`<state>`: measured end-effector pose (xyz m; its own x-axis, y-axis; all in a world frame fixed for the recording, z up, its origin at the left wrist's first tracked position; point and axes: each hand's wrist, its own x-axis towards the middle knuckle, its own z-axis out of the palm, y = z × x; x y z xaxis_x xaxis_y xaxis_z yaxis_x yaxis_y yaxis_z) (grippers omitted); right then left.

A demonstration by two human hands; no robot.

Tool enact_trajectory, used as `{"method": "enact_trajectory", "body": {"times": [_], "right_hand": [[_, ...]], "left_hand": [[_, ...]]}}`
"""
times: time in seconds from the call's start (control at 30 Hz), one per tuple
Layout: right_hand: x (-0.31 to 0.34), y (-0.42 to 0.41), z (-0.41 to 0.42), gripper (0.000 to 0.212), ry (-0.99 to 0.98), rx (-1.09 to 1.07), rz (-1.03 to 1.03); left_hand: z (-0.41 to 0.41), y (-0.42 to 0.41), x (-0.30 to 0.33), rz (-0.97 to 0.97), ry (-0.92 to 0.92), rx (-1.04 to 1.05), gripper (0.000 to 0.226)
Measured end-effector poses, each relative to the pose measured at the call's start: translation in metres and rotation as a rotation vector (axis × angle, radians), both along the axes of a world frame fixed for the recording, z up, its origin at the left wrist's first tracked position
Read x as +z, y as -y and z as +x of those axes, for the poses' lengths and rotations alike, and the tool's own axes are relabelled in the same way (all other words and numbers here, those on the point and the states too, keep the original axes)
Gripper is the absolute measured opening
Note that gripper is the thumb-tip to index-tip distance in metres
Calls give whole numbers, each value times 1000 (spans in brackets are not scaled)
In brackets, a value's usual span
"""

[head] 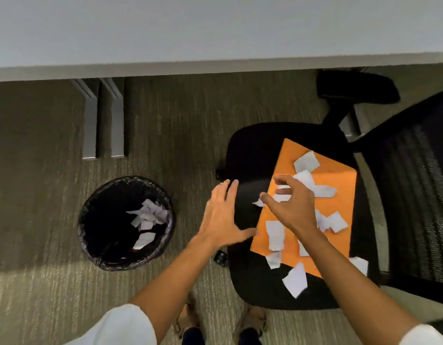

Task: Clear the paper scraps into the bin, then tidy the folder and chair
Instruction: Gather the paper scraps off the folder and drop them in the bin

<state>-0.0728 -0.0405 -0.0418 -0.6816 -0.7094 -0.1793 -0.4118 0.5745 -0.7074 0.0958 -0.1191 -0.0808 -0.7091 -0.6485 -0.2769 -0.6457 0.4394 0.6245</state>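
Note:
An orange folder [337, 220] lies on the black seat of an office chair [250, 155]. Several white paper scraps [275, 234] are scattered over the folder and the seat. A round black bin [108, 260] with a dark liner stands on the carpet to the left, with several scraps [147, 215] inside. My left hand [224, 215] is open, fingers spread, over the seat's left edge. My right hand [291, 207] hovers above the folder with fingers curled apart over a small scrap [258, 202]; it holds nothing that I can see.
A pale desk top [215, 33] runs across the top of the view, with grey desk legs [102, 120] behind the bin. The chair's mesh back [419, 185] and armrest [357, 87] rise at right. My feet [250, 322] stand on the carpet by the seat's front.

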Motion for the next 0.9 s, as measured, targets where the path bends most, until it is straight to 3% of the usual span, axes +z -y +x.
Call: {"method": "enact_trajectory", "body": {"times": [0.27,0.4,0.57,0.7,0.9], "right_hand": [[-4,-94,-105,82,-167,84,253],[-12,-135,-128,114,-93,56,496],[-24,-191,-130,131,-39,68,742],[-40,-225,-123,121,31,50,928],[-46,-236,-123,85,18,-16,921]], "left_hand": [[-91,-58,-5,-135,298,-377,154],[-100,-74,-10,-149,384,-475,159],[-99,-83,-14,-116,411,-493,155],[-96,-81,-16,-78,364,-455,146],[-79,-73,-20,-213,196,-566,150]]}}
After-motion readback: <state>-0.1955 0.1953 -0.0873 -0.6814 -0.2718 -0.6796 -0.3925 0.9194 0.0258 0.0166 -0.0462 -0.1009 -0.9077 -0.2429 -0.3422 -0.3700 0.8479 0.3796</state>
